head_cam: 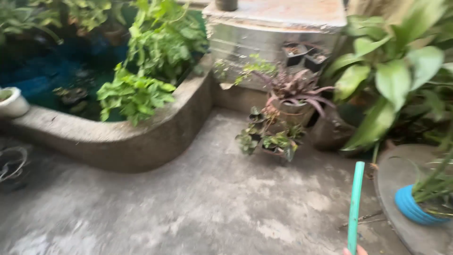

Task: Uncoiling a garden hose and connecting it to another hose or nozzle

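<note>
One fingertip (355, 250) shows beside the green hose (355, 208); fingers cut off, grip unclear.

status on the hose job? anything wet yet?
Done: little to show. The concrete floor has pale patches but no clear puddles, though the picture is blurred. In hand: a green hose stands upright at the lower right, gripped by fingers barely showing at the bottom edge; which hand, I cannot tell. No water is seen leaving it. Left: the purple-leaved potted plant and small pots show no sign of wetting.
</note>
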